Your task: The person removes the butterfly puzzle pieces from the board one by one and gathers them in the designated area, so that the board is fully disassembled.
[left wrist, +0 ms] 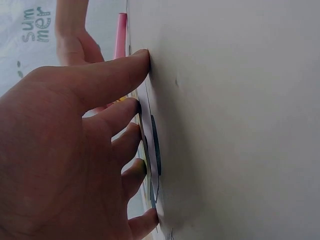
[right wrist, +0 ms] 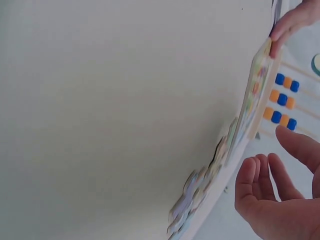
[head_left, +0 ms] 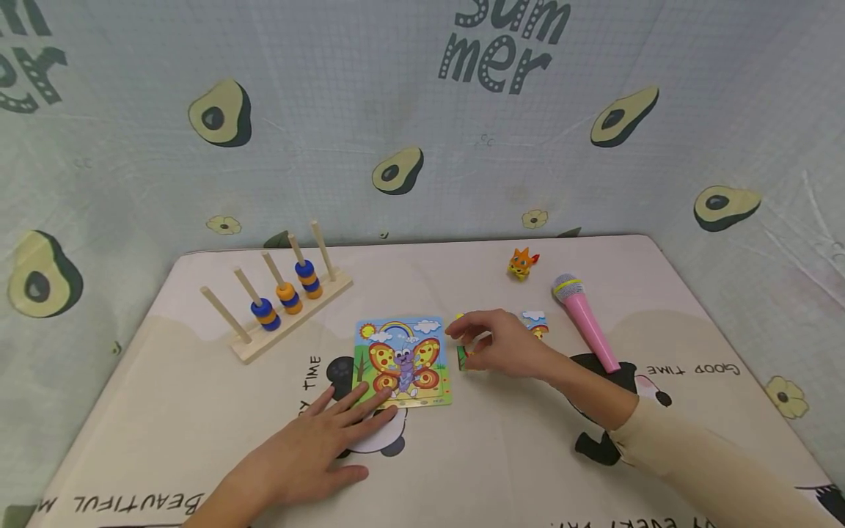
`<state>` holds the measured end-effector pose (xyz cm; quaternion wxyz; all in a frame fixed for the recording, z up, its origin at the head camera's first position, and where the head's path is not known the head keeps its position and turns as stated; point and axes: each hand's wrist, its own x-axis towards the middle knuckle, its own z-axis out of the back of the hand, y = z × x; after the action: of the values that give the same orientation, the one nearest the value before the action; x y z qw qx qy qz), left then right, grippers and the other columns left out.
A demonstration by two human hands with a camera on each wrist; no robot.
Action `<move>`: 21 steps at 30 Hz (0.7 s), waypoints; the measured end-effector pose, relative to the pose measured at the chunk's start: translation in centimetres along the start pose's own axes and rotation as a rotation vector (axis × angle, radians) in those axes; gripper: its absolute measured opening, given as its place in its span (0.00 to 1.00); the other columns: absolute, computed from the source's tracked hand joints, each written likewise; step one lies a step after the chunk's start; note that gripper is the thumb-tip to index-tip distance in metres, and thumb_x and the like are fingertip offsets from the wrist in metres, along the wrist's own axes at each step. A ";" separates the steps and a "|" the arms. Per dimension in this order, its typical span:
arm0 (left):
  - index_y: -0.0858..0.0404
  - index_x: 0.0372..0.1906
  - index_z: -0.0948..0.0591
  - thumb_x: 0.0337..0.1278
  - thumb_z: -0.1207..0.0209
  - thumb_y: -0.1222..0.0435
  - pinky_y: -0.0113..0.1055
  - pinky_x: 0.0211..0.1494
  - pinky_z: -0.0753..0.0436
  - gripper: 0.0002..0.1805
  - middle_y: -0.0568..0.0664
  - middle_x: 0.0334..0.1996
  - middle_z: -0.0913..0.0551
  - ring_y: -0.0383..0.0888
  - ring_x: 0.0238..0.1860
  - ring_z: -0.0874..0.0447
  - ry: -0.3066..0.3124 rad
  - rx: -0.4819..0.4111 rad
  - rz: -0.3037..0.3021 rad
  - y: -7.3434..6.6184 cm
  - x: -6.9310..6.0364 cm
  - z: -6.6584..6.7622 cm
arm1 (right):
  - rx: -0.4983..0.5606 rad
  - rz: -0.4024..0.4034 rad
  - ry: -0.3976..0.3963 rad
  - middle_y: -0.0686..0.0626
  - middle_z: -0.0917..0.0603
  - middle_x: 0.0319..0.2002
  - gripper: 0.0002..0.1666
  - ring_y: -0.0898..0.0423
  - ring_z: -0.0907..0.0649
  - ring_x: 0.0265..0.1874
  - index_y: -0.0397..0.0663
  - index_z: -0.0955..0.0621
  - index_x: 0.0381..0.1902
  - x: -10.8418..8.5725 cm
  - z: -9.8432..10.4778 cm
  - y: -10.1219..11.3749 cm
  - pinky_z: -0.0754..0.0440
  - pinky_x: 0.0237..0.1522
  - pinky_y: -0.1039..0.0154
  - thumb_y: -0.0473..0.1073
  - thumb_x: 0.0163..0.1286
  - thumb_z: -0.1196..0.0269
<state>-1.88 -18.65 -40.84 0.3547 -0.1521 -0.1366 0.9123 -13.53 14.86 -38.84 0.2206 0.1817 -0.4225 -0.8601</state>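
Looking from the near side of the table [head_left: 198, 433], I judged the butterfly puzzle work unfinished: the butterfly puzzle board [head_left: 404, 358] lay flat in front of the person, while loose jigsaw pieces [head_left: 536, 321] sat off it, just to its right. Whether its whole-looking picture was printed or made of fitted pieces, I could not tell; the loose ones seemed to be what was left to deal with.

Nearest to me, the left hand [head_left: 320, 447] lay with its fingers straight and spread, the tips resting on the board's near left corner and the thumb out over the cloth; it gripped nothing. A little farther off, the right hand [head_left: 505, 346] hung above the loose pieces, by the board's right edge. Its fingers were softly bent, the thumb well apart from them, and nothing showed in the gap; it hid some pieces beneath it.

Beyond, a pink toy microphone [head_left: 589, 323] lay to the right, and a wooden peg counting frame [head_left: 302, 314] stood to the left, blue and orange beads on three of its five pegs. Farthest back on the tabletop stood a small orange fox figurine [head_left: 521, 264], before the avocado-print sheet [head_left: 317, 110].
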 end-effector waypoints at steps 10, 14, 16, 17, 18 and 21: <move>0.39 0.83 0.43 0.70 0.40 0.46 0.72 0.78 0.44 0.41 0.39 0.85 0.47 0.57 0.84 0.49 0.000 -0.002 -0.005 0.1 0.1 -0.1 | 0.025 0.031 0.016 0.47 0.13 0.55 0.28 0.51 0.17 0.50 0.44 0.16 0.59 1.7 -2.2 0.4 0.14 0.52 0.63 0.31 0.60 0.25; 0.39 0.83 0.43 0.70 0.40 0.46 0.71 0.78 0.45 0.41 0.39 0.85 0.47 0.56 0.85 0.50 0.013 -0.007 0.005 0.1 0.2 0.0 | 0.027 0.056 0.021 0.46 0.14 0.56 0.28 0.50 0.17 0.51 0.42 0.16 0.58 2.3 -2.9 0.5 0.14 0.57 0.59 0.29 0.57 0.25; 0.38 0.83 0.44 0.70 0.40 0.46 0.71 0.79 0.46 0.42 0.38 0.85 0.47 0.56 0.85 0.51 0.021 -0.013 0.014 0.1 0.2 0.0 | 0.000 0.071 0.021 0.46 0.14 0.56 0.29 0.50 0.16 0.53 0.42 0.16 0.58 2.5 -3.2 0.6 0.15 0.60 0.57 0.30 0.57 0.24; 0.38 0.83 0.43 0.70 0.39 0.46 0.71 0.79 0.46 0.42 0.38 0.85 0.47 0.56 0.85 0.51 0.021 -0.015 0.013 0.2 0.2 -0.1 | -0.019 0.075 0.020 0.47 0.14 0.56 0.29 0.51 0.16 0.53 0.43 0.16 0.58 2.7 -3.4 0.7 0.15 0.61 0.56 0.30 0.57 0.24; 0.38 0.83 0.43 0.70 0.39 0.46 0.71 0.79 0.46 0.42 0.39 0.85 0.47 0.56 0.85 0.51 0.022 -0.017 0.013 0.2 0.2 -0.1 | -0.040 0.077 0.018 0.48 0.14 0.56 0.29 0.51 0.16 0.53 0.43 0.16 0.58 2.8 -3.5 0.7 0.16 0.61 0.56 0.31 0.57 0.24; 0.39 0.83 0.43 0.70 0.39 0.47 0.70 0.79 0.47 0.42 0.38 0.85 0.48 0.56 0.85 0.51 0.023 -0.019 0.011 0.2 0.2 -0.2 | -0.112 0.087 0.010 0.50 0.13 0.56 0.30 0.53 0.16 0.54 0.45 0.16 0.59 3.1 -3.9 0.9 0.17 0.62 0.55 0.32 0.57 0.23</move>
<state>-2.05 -18.63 -41.10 0.3500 -0.1666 -0.1405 0.9110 -13.97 10.25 -40.76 0.2696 0.1547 -0.3804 -0.8710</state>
